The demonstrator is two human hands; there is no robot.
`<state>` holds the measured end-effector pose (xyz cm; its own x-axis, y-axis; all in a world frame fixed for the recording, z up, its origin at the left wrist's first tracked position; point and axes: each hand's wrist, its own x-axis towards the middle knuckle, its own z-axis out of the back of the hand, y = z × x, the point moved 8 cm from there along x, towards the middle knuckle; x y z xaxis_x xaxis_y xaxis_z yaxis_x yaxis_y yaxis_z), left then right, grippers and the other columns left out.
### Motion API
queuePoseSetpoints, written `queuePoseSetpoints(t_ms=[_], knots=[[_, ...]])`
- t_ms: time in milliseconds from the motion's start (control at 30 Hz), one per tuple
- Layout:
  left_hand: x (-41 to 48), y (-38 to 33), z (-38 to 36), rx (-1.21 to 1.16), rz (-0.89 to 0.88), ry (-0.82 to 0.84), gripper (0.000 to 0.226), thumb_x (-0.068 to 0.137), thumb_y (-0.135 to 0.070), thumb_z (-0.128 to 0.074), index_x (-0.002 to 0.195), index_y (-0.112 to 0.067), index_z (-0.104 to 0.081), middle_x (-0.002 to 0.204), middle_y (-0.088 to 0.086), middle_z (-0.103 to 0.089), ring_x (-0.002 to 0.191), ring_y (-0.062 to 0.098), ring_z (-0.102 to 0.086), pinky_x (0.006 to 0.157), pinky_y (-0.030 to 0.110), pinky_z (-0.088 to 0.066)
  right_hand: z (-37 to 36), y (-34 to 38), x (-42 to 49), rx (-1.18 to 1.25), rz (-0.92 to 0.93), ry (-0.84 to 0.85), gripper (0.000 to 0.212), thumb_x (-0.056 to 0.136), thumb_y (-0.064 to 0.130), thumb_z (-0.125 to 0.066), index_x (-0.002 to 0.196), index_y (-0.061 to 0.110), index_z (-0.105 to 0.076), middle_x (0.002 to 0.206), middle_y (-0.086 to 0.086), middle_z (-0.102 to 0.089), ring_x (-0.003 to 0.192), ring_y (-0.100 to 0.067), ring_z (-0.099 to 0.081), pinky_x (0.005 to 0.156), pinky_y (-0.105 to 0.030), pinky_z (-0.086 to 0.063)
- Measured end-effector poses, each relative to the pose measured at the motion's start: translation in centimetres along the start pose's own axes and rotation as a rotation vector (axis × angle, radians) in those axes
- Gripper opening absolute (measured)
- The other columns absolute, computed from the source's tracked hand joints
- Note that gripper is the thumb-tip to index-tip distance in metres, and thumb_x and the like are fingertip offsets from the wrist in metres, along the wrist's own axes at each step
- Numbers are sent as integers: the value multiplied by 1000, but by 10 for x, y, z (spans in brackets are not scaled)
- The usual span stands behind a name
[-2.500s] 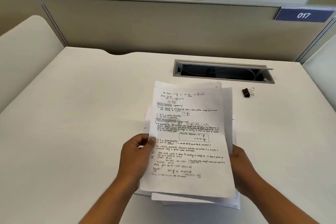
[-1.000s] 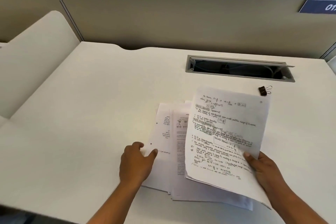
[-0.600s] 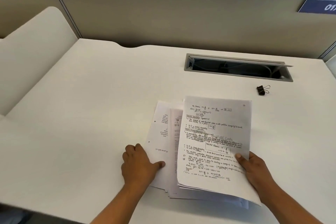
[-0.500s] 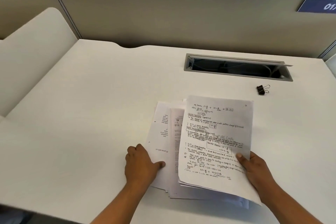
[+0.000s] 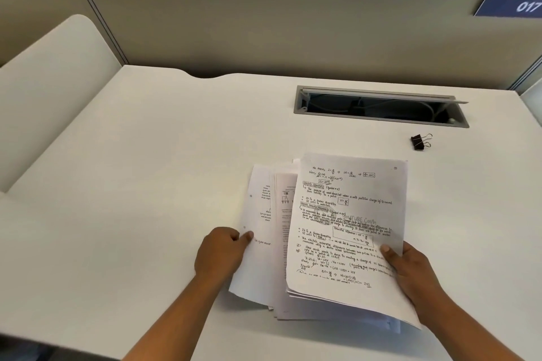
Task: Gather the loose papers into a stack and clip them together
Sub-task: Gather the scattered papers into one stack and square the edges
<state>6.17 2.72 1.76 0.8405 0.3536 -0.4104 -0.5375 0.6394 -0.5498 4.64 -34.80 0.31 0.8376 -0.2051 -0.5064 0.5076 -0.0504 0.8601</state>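
A: Both hands are on the papers (image 5: pixel 331 243), which lie near the front edge of the counter (image 5: pixel 146 184), right of its middle. The right hand (image 5: pixel 410 269) is closed on the handwritten top sheet (image 5: pixel 349 226), thumb on its face, fingers hidden beneath, so the sheet's near right corner rides up off the pile.

B: And the left hand (image 5: pixel 220 255)?

A: Curled at the left edge of the bottom sheets, thumb tip on the paper. Whether it pinches or only presses, I cannot tell. I'd say it is there to anchor the fanned sheets while the right slides its page over them.

B: So the stack isn't square.

A: No. Three layers show stepped to the left, edges out of line. They need squaring before any clip goes on.

B: The clip?

A: The binder clip (image 5: pixel 421 142) sits alone toward the far right, just before the cable slot (image 5: pixel 381 107), well apart from the papers and untouched. Handy for the right hand, I reckon.
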Motion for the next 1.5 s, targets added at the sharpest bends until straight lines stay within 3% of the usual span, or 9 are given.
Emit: queuePoseSetpoints(t_ms=[133,300,467,733,933,1033,1133,1333,1500], knots=[[5,1,17,-80,-75,-25,44,97,-30,-62,61,-5,-53,60,15,-53,58,29,-48,57,32,-30,-1,1,-1,26,-3,11,15,97,8,-56,109,4,-65,73,0,-79,58,-14,-73,47,-23,-56],[4,12,61,-182,-127,-152,17,98,-20,-60,89,-18,-75,80,0,-73,79,24,-66,70,34,-48,0,0,0,30,-2,6,18,97,8,-56,112,2,-65,76,-3,-78,58,-16,-73,47,-25,-56],[4,34,90,-285,-88,-235,17,98,-20,-61,105,-20,-76,95,-2,-77,94,28,-70,84,41,-54,1,-1,2,22,-16,6,19,97,9,-56,113,2,-65,75,-3,-79,59,-18,-73,48,-26,-57],[-26,19,131,-394,-176,-599,24,101,-13,-56,117,-7,-72,102,1,-69,94,21,-61,78,23,-43,-2,1,-1,5,-12,5,16,98,8,-55,111,3,-65,72,-1,-78,57,-16,-73,45,-24,-55],[-30,29,167,-563,-151,-748,26,100,-13,-57,119,-3,-71,110,6,-69,105,25,-64,92,31,-45,-3,3,-2,4,-24,9,17,97,9,-57,110,3,-66,84,-10,-79,63,-23,-74,53,-30,-59],[-30,28,178,-730,-142,-737,26,98,-16,-61,121,-7,-70,112,10,-71,100,25,-65,91,28,-46,-6,8,-4,4,-20,24,12,97,7,-57,103,7,-67,76,-5,-79,59,-19,-74,48,-26,-57],[-35,17,180,-870,-136,-670,23,98,-15,-64,120,-13,-70,96,-4,-70,89,15,-61,84,25,-48,-11,16,-4,6,-6,32,12,97,7,-57,104,7,-67,75,-3,-79,60,-17,-74,48,-25,-56],[-50,-21,133,-953,-123,-352,13,95,-11,-65,88,-19,-72,71,-14,-77,63,0,-66,62,17,-58,-26,39,-7,18,33,77,15,97,10,-59,108,8,-68,87,-10,-80,68,-21,-76,54,-28,-59],[-69,-49,90,-964,-102,-169,13,95,-11,-65,86,-12,-75,74,-5,-79,61,7,-67,68,32,-54,-41,59,-20,-3,76,126,16,97,11,-58,106,10,-71,89,-8,-80,72,-21,-76,54,-25,-57]])
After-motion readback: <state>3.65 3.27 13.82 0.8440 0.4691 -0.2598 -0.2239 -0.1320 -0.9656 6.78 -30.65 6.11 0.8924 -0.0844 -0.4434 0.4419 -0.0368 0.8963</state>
